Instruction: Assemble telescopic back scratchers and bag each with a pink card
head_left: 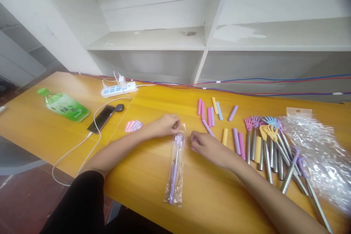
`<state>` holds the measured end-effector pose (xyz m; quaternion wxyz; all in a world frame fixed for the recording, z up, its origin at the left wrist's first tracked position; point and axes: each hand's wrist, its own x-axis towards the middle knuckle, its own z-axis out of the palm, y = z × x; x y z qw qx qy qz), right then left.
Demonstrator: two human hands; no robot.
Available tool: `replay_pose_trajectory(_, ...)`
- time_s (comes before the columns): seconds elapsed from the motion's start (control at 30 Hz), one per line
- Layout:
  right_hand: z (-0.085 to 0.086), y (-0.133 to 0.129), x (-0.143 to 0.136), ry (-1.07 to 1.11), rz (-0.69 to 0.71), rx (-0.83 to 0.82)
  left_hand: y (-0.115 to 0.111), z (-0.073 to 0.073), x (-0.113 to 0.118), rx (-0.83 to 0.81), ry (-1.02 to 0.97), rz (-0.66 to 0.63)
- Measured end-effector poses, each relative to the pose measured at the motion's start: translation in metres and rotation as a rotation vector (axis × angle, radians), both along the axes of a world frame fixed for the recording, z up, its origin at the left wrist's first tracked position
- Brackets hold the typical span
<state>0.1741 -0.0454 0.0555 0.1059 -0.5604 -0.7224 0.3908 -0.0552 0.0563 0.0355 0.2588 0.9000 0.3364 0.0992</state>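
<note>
A purple back scratcher point(174, 168) with a metal shaft lies inside a clear plastic bag point(179, 182) on the table, its claw end pointing away from me. My left hand point(168, 125) is closed at the bag's top edge, fingertips pinching its upper left corner. Just right of the bag, my right hand point(204, 145) hovers with fingers curled together; whatever they hold, if anything, is hidden. To the right lie several metal back scratchers point(271, 153) with pink, purple, blue and yellow claws. Loose coloured handle sleeves point(236, 141) are scattered beyond my right hand.
A heap of clear plastic bags point(320, 153) covers the table's right side. Small printed cards point(134, 125), a phone point(102, 119) with a white cable, a green drink bottle point(65, 106) and a power strip point(119, 89) sit left. White shelving point(153, 40) stands behind.
</note>
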Motion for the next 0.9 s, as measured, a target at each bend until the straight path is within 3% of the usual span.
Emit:
replay_pose_trajectory(0.1, -0.011, 0.009, 0.002, 0.06, -0.197, 0.029, -0.002, 0.008, 0.001, -0.131, -0.117, 0.066)
replay_pose_trajectory(0.33, -0.011, 0.014, 0.001, 0.301, -0.322, 0.199, -0.012, 0.023, 0.011, -0.622, -0.633, 0.182)
replay_pose_trajectory(0.47, -0.01, 0.013, 0.001, 0.34, -0.39, 0.25, -0.023, 0.026, 0.016, -0.695, -0.706, 0.134)
replay_pose_trajectory(0.57, -0.01, 0.009, 0.001, 0.259, -0.438, 0.398, -0.03, 0.029, 0.019, -0.703, -0.726, 0.16)
replay_pose_trajectory(0.63, -0.008, 0.007, 0.001, 0.181, -0.383, 0.537, -0.033, 0.032, 0.019, -0.725, -0.722, 0.19)
replay_pose_trajectory(0.77, 0.003, 0.003, 0.005, 0.013, -0.134, 0.761, -0.039, 0.04, 0.019, -0.775, -0.704, 0.184)
replay_pose_trajectory(0.9, 0.015, 0.001, 0.008, -0.153, -0.03, 0.943, -0.042, 0.046, 0.019, -0.778, -0.7, 0.167)
